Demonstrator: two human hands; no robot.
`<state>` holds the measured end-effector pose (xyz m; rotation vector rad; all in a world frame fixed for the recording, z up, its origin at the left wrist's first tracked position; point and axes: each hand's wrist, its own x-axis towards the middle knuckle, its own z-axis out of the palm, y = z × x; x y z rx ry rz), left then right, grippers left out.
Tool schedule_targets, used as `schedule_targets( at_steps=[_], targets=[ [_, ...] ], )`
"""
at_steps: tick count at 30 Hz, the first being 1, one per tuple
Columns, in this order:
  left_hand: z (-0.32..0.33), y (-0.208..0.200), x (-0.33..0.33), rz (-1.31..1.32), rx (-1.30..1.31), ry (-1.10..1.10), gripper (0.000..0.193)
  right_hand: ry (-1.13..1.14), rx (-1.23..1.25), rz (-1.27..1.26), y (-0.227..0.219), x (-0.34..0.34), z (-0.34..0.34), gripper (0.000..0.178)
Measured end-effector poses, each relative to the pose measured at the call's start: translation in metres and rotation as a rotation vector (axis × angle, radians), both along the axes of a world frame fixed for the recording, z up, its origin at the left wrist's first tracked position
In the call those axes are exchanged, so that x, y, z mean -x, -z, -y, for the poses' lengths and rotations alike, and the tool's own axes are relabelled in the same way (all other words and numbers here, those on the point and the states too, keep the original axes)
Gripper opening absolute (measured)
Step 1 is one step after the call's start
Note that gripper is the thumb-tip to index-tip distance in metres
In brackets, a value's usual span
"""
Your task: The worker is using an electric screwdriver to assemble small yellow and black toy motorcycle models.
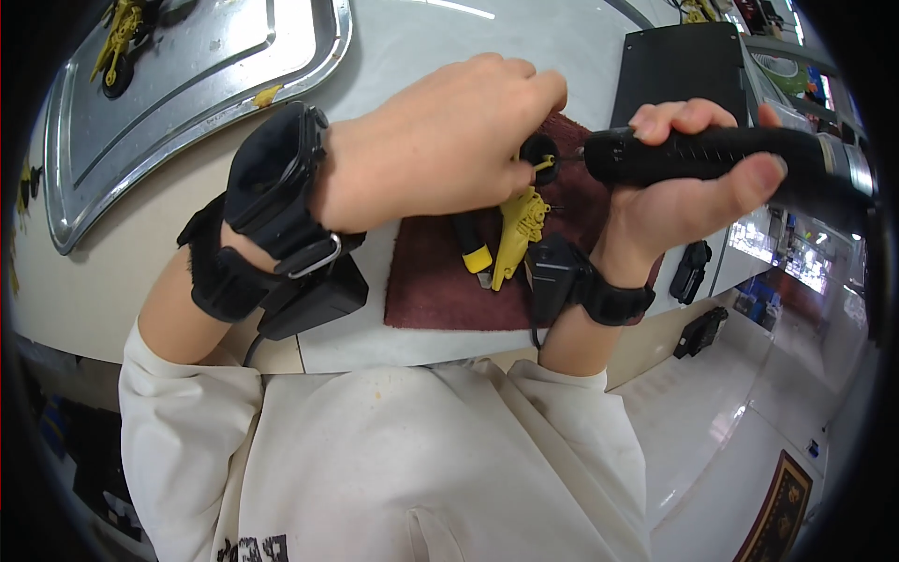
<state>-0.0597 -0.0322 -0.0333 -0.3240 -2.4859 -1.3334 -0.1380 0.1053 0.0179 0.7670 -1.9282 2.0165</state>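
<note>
fingers of our left hand (449,136) pinch the yellow toy (518,232) near its black wheel (537,149) over the red cloth (431,290), while our right hand (679,199) wraps the black driver (688,156), which could slip (wheels are round) and poke us if we push crooked.

Cutter (475,255) on cloth (440,300), model (517,234) just right, tray (197,84) left, box (676,75) behind right

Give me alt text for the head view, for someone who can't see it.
A person's left hand grips a yellow model part beside a black wheel, while the right hand points a black cylindrical tool toward them, over a maroon cloth. A metal tray bearing a yellow wheeled model lies at upper left.
</note>
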Motion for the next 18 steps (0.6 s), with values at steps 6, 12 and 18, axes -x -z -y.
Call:
schedule_targets(
  at_steps=[6, 12, 18],
  targets=[
    [-0.01, 0.005, -0.021, 0.013, 0.278, -0.059, 0.041, -0.318, 0.282, 0.061, 0.004, 0.005, -0.012, 0.074],
    [-0.014, -0.004, -0.052, 0.066, 0.248, -0.057, 0.055, -0.487, 0.105, 0.083, -0.018, 0.001, -0.028, 0.055],
    [-0.032, 0.03, -0.066, -0.063, 0.454, -0.157, 0.046, -0.399, 0.19, 0.097, -0.028, -0.001, -0.033, 0.046]
  ],
)
